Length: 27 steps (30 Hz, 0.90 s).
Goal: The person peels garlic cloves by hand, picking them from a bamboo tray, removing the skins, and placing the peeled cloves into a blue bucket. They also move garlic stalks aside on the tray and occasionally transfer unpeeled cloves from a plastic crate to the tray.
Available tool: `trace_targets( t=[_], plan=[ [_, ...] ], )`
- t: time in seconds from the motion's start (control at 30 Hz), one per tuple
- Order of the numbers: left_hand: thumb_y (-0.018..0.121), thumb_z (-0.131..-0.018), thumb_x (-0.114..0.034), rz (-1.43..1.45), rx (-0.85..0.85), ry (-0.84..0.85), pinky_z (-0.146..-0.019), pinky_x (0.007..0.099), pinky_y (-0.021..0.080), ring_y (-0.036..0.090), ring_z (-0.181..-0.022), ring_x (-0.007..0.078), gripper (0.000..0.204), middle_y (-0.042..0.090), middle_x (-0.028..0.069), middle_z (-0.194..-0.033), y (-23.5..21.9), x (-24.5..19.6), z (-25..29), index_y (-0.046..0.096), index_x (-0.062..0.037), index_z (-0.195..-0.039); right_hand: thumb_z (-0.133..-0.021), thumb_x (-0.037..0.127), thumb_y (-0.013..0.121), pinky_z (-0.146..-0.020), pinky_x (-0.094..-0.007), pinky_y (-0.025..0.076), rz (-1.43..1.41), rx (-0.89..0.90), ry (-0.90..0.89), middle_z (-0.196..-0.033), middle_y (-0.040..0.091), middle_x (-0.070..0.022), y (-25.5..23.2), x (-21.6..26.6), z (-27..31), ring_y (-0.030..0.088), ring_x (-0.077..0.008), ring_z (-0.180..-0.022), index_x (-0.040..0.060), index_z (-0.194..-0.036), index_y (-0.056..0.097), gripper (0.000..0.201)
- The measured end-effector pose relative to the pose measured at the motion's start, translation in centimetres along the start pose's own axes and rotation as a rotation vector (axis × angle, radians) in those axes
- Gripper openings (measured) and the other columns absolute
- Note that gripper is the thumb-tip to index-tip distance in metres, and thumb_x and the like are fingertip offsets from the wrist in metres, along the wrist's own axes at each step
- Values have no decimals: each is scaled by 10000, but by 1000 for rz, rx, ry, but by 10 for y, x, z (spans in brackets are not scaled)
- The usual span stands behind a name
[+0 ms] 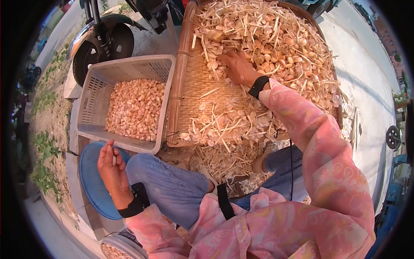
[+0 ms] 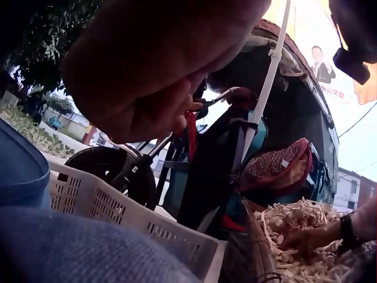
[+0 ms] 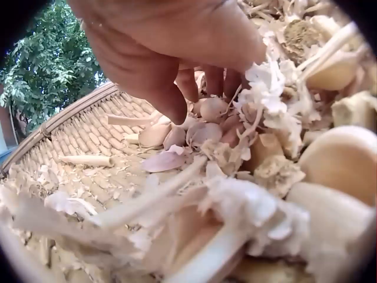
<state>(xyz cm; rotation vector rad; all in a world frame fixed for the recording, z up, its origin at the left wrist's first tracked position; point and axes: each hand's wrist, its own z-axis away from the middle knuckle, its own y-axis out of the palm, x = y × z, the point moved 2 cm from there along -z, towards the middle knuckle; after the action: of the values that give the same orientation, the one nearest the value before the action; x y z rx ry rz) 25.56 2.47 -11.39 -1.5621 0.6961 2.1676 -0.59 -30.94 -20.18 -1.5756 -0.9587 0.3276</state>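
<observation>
My right hand (image 1: pixel 238 69) reaches down into loose garlic cloves (image 1: pixel 276 56) and papery skins at the left side of the heap on a woven tray (image 1: pixel 194 93). In the right wrist view its thumb points down beside several cloves (image 3: pixel 205 132), and the other fingers bend down behind them, their tips partly hidden. Thumb and fingers stand apart there. My left hand (image 1: pixel 114 172) is raised over the left knee, palm up, fingers curled around a small pale piece (image 1: pixel 114 160). Its underside fills the top of the left wrist view.
Left of the tray stands a white plastic crate (image 1: pixel 125 144) with many cloves inside. A blue round lid (image 1: pixel 92 185) lies by the left knee, a bucket (image 1: pixel 123 246) below it. Dry stalks (image 1: pixel 233 164) litter the ground between the feet. A vehicle's wheel (image 1: pixel 103 45) is behind the crate.
</observation>
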Motion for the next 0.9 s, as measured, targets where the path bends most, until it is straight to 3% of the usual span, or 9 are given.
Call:
trace_targets(
  t=[0.1,0.17,0.27,0.33,0.43,0.57,0.63,0.77,0.9],
  plan=[
    [525,-880,-136,-707,-238,131,-506,195,379,449,-583,58,190,528,4,-670,-124,17,-17,605,-15,-1004,-711,33,604,-800,-426,447,-139,154,-99,-1058,551,-190,17,-6,-2,539,-370,-940,66,-1022,615,313],
    [538,-871,-165,-1080,-197,-42,-648,248,440,542,-709,124,265,596,63,-805,-192,46,-21,580,25,-1052,-720,29,594,-798,-414,447,-234,158,-122,-1006,566,-189,14,3,11,548,-363,-926,53,-997,619,279],
    [547,-866,-180,-1467,-226,253,-769,286,448,565,-871,178,326,613,121,-959,-208,56,-12,558,53,-1093,-744,41,591,-746,-391,458,-332,147,-131,-908,596,-172,1,17,29,576,-334,-840,28,-951,613,209],
    [553,-867,-181,-941,-118,177,-829,301,437,550,-942,190,346,598,147,-1042,-128,19,4,547,59,-1117,-757,53,600,-687,-355,465,-394,126,-125,-872,599,-137,-6,19,34,587,-285,-752,27,-930,604,176],
    [551,-885,-222,-788,75,209,-758,253,443,571,-877,142,344,616,101,-997,-11,-5,21,554,26,-1124,-816,94,608,-693,-302,468,-572,155,67,-887,610,-77,-16,24,42,594,-183,-762,25,-962,595,162],
    [536,-903,-190,-538,526,143,-700,227,465,599,-842,133,350,611,100,-1044,118,33,32,502,4,-1191,-854,112,600,-716,-258,467,-1133,212,298,-916,600,-21,-24,31,57,570,-107,-795,28,-1023,578,190],
    [522,-910,-164,-333,570,-104,-748,253,497,608,-882,173,343,601,122,-1047,170,59,35,484,28,-1191,-857,106,600,-738,-250,464,-1339,205,390,-931,598,-14,-28,41,70,566,-101,-816,27,-1048,567,209],
    [523,-908,-129,171,612,-341,-785,275,513,610,-897,193,323,591,128,-1053,225,101,40,483,35,-1183,-846,74,601,-742,-239,451,-1634,29,483,-913,608,-33,-35,60,91,561,-112,-830,16,-1049,573,213],
    [585,-872,-109,276,524,-289,-680,236,521,628,-772,158,329,614,120,-931,229,115,47,501,73,-1134,-848,51,591,-716,-243,466,-1627,58,426,-903,613,-41,-48,60,100,568,-108,-809,6,-1016,585,174]
  ],
)
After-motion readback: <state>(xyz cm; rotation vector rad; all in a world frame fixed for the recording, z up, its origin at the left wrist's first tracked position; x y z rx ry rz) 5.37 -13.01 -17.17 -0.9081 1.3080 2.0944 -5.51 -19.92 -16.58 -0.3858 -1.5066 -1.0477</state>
